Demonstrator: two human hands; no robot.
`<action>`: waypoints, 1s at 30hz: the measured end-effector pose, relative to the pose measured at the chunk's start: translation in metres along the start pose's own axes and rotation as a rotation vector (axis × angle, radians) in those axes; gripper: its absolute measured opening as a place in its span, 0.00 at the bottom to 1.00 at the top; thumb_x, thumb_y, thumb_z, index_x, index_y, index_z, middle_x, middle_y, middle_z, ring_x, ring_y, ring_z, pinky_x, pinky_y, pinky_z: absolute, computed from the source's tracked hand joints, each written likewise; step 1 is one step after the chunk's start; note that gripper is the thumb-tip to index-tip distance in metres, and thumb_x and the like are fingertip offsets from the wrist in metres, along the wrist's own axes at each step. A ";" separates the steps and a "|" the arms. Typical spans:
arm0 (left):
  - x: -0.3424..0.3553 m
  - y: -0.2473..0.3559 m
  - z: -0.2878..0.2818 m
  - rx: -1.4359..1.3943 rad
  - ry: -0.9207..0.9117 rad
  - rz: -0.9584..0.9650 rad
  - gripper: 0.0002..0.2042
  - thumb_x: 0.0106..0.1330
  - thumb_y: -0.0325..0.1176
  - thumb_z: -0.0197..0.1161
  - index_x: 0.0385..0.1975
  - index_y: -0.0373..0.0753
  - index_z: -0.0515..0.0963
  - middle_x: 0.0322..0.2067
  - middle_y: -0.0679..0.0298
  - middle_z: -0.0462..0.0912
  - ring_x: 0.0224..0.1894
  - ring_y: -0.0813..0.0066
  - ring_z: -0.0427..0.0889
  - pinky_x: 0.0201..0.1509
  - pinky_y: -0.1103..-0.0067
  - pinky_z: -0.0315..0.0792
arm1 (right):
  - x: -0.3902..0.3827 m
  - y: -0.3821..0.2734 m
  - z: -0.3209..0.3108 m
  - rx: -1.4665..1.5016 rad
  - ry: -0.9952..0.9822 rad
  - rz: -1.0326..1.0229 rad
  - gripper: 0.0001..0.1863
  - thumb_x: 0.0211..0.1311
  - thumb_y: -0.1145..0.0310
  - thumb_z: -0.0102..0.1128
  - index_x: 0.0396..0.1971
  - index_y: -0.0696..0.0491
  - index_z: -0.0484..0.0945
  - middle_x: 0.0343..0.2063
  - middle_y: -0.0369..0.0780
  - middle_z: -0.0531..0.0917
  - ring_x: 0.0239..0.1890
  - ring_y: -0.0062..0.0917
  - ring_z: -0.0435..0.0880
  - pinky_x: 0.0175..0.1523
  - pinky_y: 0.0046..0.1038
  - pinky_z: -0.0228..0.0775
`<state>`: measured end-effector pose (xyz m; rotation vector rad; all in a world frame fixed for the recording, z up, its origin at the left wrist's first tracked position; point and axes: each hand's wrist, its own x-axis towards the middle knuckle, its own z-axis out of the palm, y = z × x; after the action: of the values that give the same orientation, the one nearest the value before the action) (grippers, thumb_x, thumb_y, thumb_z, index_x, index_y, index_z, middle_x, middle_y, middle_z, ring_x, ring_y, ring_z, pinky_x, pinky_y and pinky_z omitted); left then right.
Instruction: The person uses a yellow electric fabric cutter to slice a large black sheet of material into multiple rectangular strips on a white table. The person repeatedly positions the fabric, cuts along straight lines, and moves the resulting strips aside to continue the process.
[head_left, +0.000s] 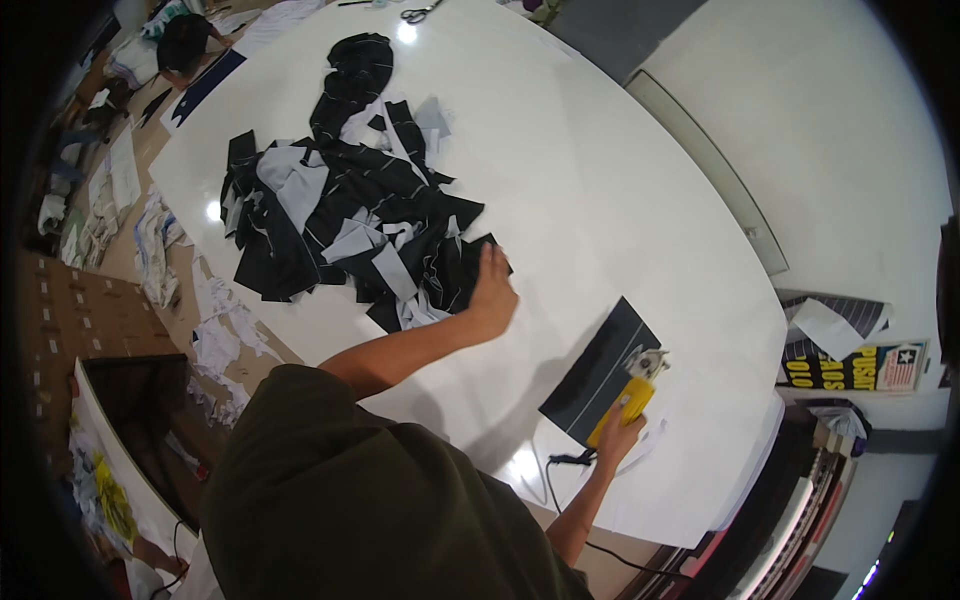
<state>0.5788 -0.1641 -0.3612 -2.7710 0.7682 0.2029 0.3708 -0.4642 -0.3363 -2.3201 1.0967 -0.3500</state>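
Here, one heap of black pin-striped and pale grey cloth offcuts [345, 215] is seen on the white cutting table [620, 190]. The left hand [492, 297] is laid flat, fingers together, on the heap's near edge, clamped on nothing. The right hand [617, 436] is closed around one yellow electric rotary cutter [632, 392], set on one dark rectangular cloth panel [598, 372] (well apart from the heap). One black cord [560, 478] trails off the table edge. One pair of scissors [421, 13] lies at the far rim.
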 end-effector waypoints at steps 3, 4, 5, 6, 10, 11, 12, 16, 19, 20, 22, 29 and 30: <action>0.027 0.095 0.029 -0.201 0.196 0.288 0.36 0.68 0.46 0.61 0.70 0.26 0.68 0.74 0.40 0.63 0.78 0.37 0.56 0.79 0.37 0.41 | -0.068 0.044 -0.024 -0.006 -0.034 -0.001 0.34 0.66 0.58 0.68 0.62 0.65 0.65 0.43 0.61 0.85 0.46 0.54 0.88 0.51 0.45 0.79; 0.027 0.115 0.032 -0.304 0.174 0.396 0.39 0.67 0.49 0.63 0.72 0.28 0.65 0.76 0.43 0.60 0.79 0.39 0.54 0.79 0.38 0.41 | -0.088 0.051 -0.029 -0.036 -0.059 0.015 0.34 0.66 0.59 0.68 0.62 0.65 0.65 0.43 0.63 0.85 0.47 0.56 0.87 0.51 0.46 0.78; 0.025 0.134 0.035 -0.406 0.150 0.512 0.43 0.66 0.53 0.64 0.74 0.31 0.62 0.77 0.45 0.57 0.80 0.41 0.52 0.79 0.39 0.41 | -0.109 0.056 -0.035 -0.062 -0.081 0.086 0.33 0.66 0.59 0.67 0.62 0.64 0.65 0.44 0.64 0.85 0.47 0.57 0.87 0.51 0.48 0.78; 0.023 0.150 0.034 -0.503 0.124 0.635 0.46 0.65 0.57 0.66 0.76 0.33 0.59 0.79 0.47 0.54 0.81 0.44 0.51 0.80 0.40 0.41 | -0.129 0.065 -0.042 -0.042 -0.113 0.029 0.33 0.67 0.58 0.67 0.62 0.64 0.65 0.44 0.64 0.84 0.48 0.59 0.86 0.52 0.48 0.78; 0.014 0.184 0.038 -0.415 0.026 0.729 0.57 0.56 0.68 0.70 0.79 0.37 0.55 0.80 0.51 0.50 0.83 0.52 0.44 0.81 0.42 0.39 | -0.193 0.087 -0.060 -0.152 -0.219 0.219 0.35 0.66 0.58 0.69 0.63 0.64 0.64 0.44 0.63 0.84 0.48 0.61 0.85 0.53 0.51 0.77; 0.012 0.184 0.043 -0.403 0.024 0.722 0.57 0.56 0.68 0.69 0.79 0.37 0.55 0.80 0.51 0.50 0.83 0.52 0.44 0.81 0.43 0.39 | -0.204 0.085 -0.063 -0.190 -0.226 0.198 0.35 0.65 0.58 0.69 0.63 0.64 0.64 0.44 0.63 0.83 0.47 0.61 0.85 0.52 0.52 0.77; 0.011 0.184 0.047 -0.382 0.024 0.719 0.57 0.56 0.68 0.69 0.79 0.36 0.55 0.80 0.52 0.50 0.83 0.53 0.43 0.81 0.43 0.38 | -0.215 0.085 -0.064 -0.220 -0.230 0.180 0.36 0.65 0.58 0.70 0.62 0.64 0.64 0.44 0.62 0.83 0.47 0.61 0.85 0.52 0.52 0.77; 0.017 0.182 0.056 -0.368 0.000 0.745 0.58 0.56 0.70 0.68 0.80 0.37 0.52 0.81 0.54 0.47 0.84 0.55 0.40 0.82 0.45 0.35 | -0.235 0.089 -0.060 -0.173 -0.274 0.139 0.33 0.66 0.59 0.69 0.60 0.64 0.65 0.42 0.62 0.82 0.46 0.62 0.83 0.48 0.51 0.77; 0.014 0.179 0.051 -0.363 0.008 0.747 0.57 0.58 0.69 0.68 0.79 0.36 0.53 0.81 0.53 0.48 0.84 0.55 0.41 0.83 0.48 0.38 | -0.221 0.087 -0.049 -0.169 -0.285 0.114 0.31 0.67 0.62 0.67 0.59 0.64 0.62 0.41 0.65 0.81 0.45 0.64 0.83 0.48 0.54 0.76; 0.014 0.177 0.050 -0.362 0.004 0.740 0.57 0.58 0.69 0.68 0.79 0.36 0.53 0.81 0.53 0.48 0.84 0.55 0.41 0.83 0.48 0.38 | -0.213 0.086 -0.045 -0.146 -0.275 0.091 0.31 0.67 0.62 0.67 0.58 0.65 0.62 0.41 0.65 0.81 0.44 0.64 0.83 0.47 0.54 0.75; 0.014 0.176 0.049 -0.363 -0.003 0.731 0.57 0.58 0.68 0.68 0.79 0.36 0.53 0.81 0.53 0.47 0.84 0.55 0.41 0.83 0.47 0.38 | -0.199 0.086 -0.037 -0.102 -0.252 0.048 0.30 0.67 0.63 0.66 0.57 0.65 0.61 0.39 0.65 0.81 0.42 0.64 0.83 0.45 0.54 0.75; 0.015 0.177 0.046 -0.393 -0.027 0.735 0.57 0.57 0.67 0.70 0.79 0.35 0.54 0.81 0.53 0.48 0.84 0.55 0.41 0.83 0.48 0.37 | -0.181 0.075 -0.034 -0.080 -0.254 0.051 0.29 0.68 0.64 0.65 0.56 0.65 0.61 0.40 0.66 0.81 0.42 0.65 0.83 0.47 0.55 0.75; 0.014 0.177 0.046 -0.397 -0.025 0.736 0.57 0.57 0.67 0.70 0.79 0.35 0.54 0.81 0.53 0.48 0.84 0.55 0.41 0.83 0.48 0.37 | -0.182 0.075 -0.035 -0.081 -0.256 0.055 0.29 0.68 0.64 0.65 0.57 0.65 0.61 0.40 0.66 0.81 0.42 0.65 0.83 0.47 0.55 0.75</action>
<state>0.4958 -0.3042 -0.4449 -2.6657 1.8882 0.5740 0.1926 -0.3753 -0.3517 -2.3212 1.0613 0.0139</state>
